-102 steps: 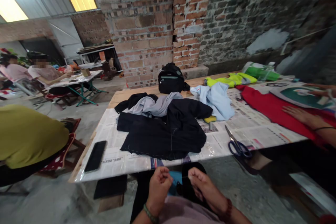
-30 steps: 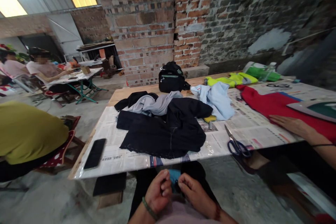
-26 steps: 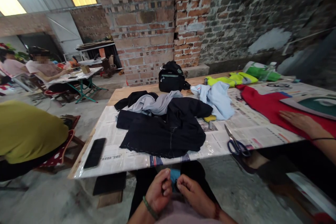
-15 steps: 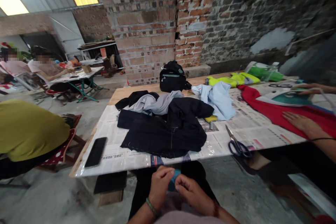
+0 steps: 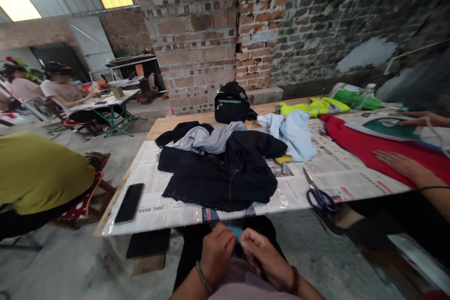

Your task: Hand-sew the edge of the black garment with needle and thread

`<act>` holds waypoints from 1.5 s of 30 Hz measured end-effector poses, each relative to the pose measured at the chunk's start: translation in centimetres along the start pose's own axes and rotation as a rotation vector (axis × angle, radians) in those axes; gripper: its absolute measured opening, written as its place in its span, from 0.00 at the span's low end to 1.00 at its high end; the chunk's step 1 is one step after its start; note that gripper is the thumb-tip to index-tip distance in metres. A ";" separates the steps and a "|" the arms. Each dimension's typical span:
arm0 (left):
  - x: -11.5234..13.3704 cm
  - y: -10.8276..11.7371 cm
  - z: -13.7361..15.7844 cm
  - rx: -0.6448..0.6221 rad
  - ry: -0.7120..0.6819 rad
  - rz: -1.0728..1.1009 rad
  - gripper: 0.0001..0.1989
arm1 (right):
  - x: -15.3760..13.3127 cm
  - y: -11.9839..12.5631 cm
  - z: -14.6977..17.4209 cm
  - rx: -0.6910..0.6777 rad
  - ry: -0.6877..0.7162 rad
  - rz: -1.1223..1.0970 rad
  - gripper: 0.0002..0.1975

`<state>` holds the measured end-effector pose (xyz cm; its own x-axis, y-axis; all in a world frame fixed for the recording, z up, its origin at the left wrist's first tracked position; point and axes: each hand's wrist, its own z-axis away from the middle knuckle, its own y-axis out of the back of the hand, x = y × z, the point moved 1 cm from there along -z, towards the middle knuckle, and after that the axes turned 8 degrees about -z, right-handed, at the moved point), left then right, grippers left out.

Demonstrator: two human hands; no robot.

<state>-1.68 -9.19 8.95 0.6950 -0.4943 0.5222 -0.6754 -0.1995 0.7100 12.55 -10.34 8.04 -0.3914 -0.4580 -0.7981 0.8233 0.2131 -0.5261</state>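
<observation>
Newsprint (image 5: 146, 166) under clear, shiny film covers most of the wooden table (image 5: 167, 126) I look down on from my end of the link. On it, straight ahead of the lap, lies a dark garment (image 5: 218, 183), crumpled, with white stitches (image 5: 230, 187) up its middle and along its near hem. It has not shifted over these seconds and neither hand touches it, so I judge the work to be down at the lap. To the right, a co-worker's hand (image 5: 397, 161) rests flat on a red cloth (image 5: 351, 143); the iron (image 5: 390, 127), near the edge of my view a second ago, is farther in over that cloth.

Closer to me, the left hand (image 5: 218, 248) and right hand (image 5: 262, 253) have changed most: a clear gap parted them a few seconds ago, and now their fingertips are just beside each other. I read that as fine fingerwork. Both hover over the lap below the table's near edge, forearms angled inward, left back uppermost. All fingers are curled closed; whether anything thin is pinched in them I cannot tell.

Scissors (image 5: 316, 191) lie right of the garment, handles past the edge, and a phone (image 5: 129, 203) lies to its left. Smallest, a blue patch (image 5: 235, 231) shows between the fists, too hidden to identify.
</observation>
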 end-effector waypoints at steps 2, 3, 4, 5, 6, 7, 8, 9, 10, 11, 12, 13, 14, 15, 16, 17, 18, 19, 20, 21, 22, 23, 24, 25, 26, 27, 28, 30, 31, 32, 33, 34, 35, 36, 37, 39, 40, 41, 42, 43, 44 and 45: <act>-0.1 -0.1 0.2 -0.073 0.066 0.015 0.09 | 0.0 0.0 0.0 0.006 0.005 0.003 0.16; -0.1 -0.2 0.2 -0.111 0.100 0.035 0.09 | 0.0 0.0 0.0 0.012 0.003 0.005 0.16; -0.2 -0.2 0.3 -0.132 0.131 0.060 0.08 | 0.0 0.1 0.1 0.021 0.000 0.008 0.16; -0.1 -0.2 0.3 -0.147 0.157 0.088 0.07 | 0.0 0.1 0.1 0.032 -0.003 0.013 0.16; -0.1 -0.2 0.3 -0.161 0.179 0.115 0.06 | 0.0 0.0 0.1 0.043 -0.007 0.020 0.16; 0.0 -0.1 0.3 -0.172 0.199 0.138 0.06 | -0.1 0.0 0.1 0.052 -0.009 0.028 0.16; 0.1 -0.1 0.2 -0.183 0.221 0.157 0.06 | -0.1 0.0 0.1 0.055 -0.008 0.037 0.16; 0.2 0.0 0.1 -0.195 0.245 0.175 0.05 | -0.1 0.0 0.1 0.053 -0.006 0.045 0.16; 0.4 0.1 0.0 -0.206 0.270 0.191 0.05 | -0.2 0.0 0.1 0.048 -0.003 0.050 0.16; 0.5 0.2 -0.1 -0.218 0.295 0.209 0.05 | -0.2 0.0 0.1 0.043 0.000 0.055 0.16; 0.6 0.2 -0.2 -0.230 0.320 0.229 0.04 | -0.2 0.0 0.1 0.042 0.003 0.060 0.16; 0.7 0.3 -0.2 -0.240 0.347 0.251 0.04 | -0.2 0.1 0.1 0.045 0.003 0.065 0.16; 0.7 0.3 -0.3 -0.251 0.374 0.275 0.03 | -0.2 0.2 0.0 0.052 0.002 0.068 0.16; 0.7 0.4 -0.3 -0.258 0.403 0.300 0.03 | -0.1 0.3 0.0 0.061 -0.002 0.066 0.16; 0.7 0.4 -0.4 -0.260 0.432 0.328 0.03 | -0.1 0.4 0.0 0.069 -0.007 0.062 0.17; 0.6 0.4 -0.4 -0.259 0.459 0.359 0.04 | -0.1 0.5 0.0 0.079 -0.012 0.059 0.17; 0.6 0.5 -0.4 -0.254 0.484 0.393 0.04 | -0.1 0.6 0.0 0.088 -0.017 0.057 0.17; 0.5 0.5 -0.5 -0.244 0.504 0.432 0.05 | -0.1 0.6 0.0 0.097 -0.021 0.060 0.18; 0.4 0.5 -0.5 -0.231 0.519 0.477 0.06 | -0.1 0.6 0.0 0.102 -0.023 0.066 0.18; 0.4 0.4 -0.5 -0.219 0.535 0.529 0.07 | -0.1 0.6 0.0 0.103 -0.025 0.075 0.18; 0.4 0.4 -0.5 -0.212 0.559 0.590 0.08 | -0.1 0.5 0.0 0.099 -0.027 0.082 0.18; 0.4 0.3 -0.5 -0.214 0.600 0.662 0.09 | -0.1 0.4 0.1 0.091 -0.030 0.089 0.18; 0.4 0.2 -0.4 -0.228 0.656 0.740 0.11 | -0.1 0.3 0.1 0.083 -0.033 0.096 0.18; 0.4 0.0 -0.3 -0.251 0.722 0.816 0.12 | -0.1 0.2 0.1 0.078 -0.035 0.105 0.18; 0.4 -0.1 -0.2 -0.276 0.787 0.884 0.12 | 0.0 0.1 0.1 0.075 -0.036 0.114 0.17; 0.5 -0.2 0.0 -0.292 0.841 0.937 0.13 | 0.0 0.0 0.1 0.073 -0.035 0.123 0.17; 0.5 -0.4 0.1 -0.298 0.878 0.971 0.13 | 0.0 0.0 0.1 0.070 -0.032 0.130 0.17; 0.6 -0.5 0.1 -0.278 0.917 0.980 0.12 | 0.2 0.0 0.0 0.064 -0.021 0.133 0.17; 0.6 -0.6 0.1 -0.259 0.927 0.963 0.12 | 0.2 0.1 -0.1 0.062 -0.016 0.129 0.17; 0.6 -0.6 0.1 -0.240 0.931 0.937 0.12 | 0.3 0.2 -0.1 0.063 -0.012 0.123 0.17; 0.5 -0.6 0.0 -0.223 0.928 0.906 0.12 | 0.4 0.3 -0.2 0.066 -0.010 0.116 0.16; 0.5 -0.6 -0.1 -0.207 0.918 0.874 0.11 | 0.4 0.4 -0.2 0.070 -0.007 0.108 0.16; 0.5 -0.6 -0.1 -0.195 0.902 0.843 0.11 | 0.5 0.5 -0.2 0.073 -0.004 0.099 0.15; 0.4 -0.6 -0.2 -0.186 0.886 0.816 0.10 | 0.4 0.5 -0.2 0.072 -0.002 0.090 0.15; 0.4 -0.5 -0.3 -0.178 0.876 0.791 0.10 | 0.4 0.6 -0.2 0.073 -0.003 0.082 0.15; 0.2 -0.4 -0.3 -0.167 0.872 0.751 0.09 | 0.2 0.6 -0.1 0.084 -0.011 0.074 0.15; 0.1 -0.4 -0.3 -0.162 0.875 0.737 0.09 | 0.1 0.5 0.0 0.094 -0.015 0.074 0.16; 0.0 -0.4 -0.2 -0.160 0.877 0.731 0.09 | 0.0 0.5 0.0 0.102 -0.017 0.075 0.16; -0.1 -0.5 -0.2 -0.163 0.876 0.731 0.09 | -0.1 0.5 0.1 0.106 -0.014 0.073 0.16; -0.3 -0.5 -0.1 -0.168 0.871 0.733 0.09 | -0.1 0.5 0.1 0.106 -0.010 0.069 0.17; -0.5 -0.6 -0.1 -0.171 0.865 0.735 0.09 | -0.2 0.6 0.1 0.100 -0.006 0.065 0.17; -0.6 -0.6 -0.1 -0.172 0.859 0.737 0.10 | -0.2 0.7 0.0 0.096 -0.001 0.062 0.17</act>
<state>-1.70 -8.69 8.22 0.1275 0.3113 0.9417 -0.9918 0.0497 0.1179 13.24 -10.14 7.82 -0.3380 -0.4470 -0.8282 0.8817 0.1573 -0.4448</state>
